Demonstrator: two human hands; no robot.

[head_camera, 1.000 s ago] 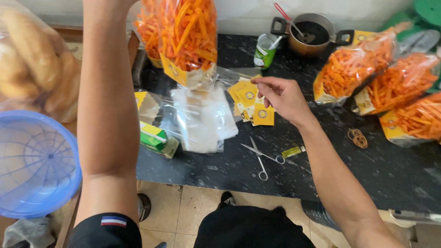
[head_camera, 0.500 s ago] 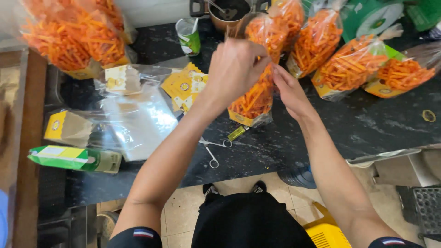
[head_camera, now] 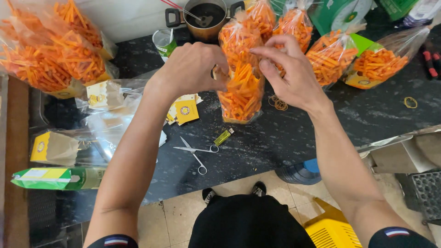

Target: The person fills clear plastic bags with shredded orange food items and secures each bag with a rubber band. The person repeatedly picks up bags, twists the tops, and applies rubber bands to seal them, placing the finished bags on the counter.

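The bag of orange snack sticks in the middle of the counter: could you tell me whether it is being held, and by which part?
Yes. Both hands, left hand and right hand, pinch the clear bag of orange sticks at its gathered top; its base rests on the black counter.

Your left hand and right hand are pinching the neck of a clear bag of orange snack sticks, standing on the black counter. You are possibly holding a small label there. Scissors are lying nearby.
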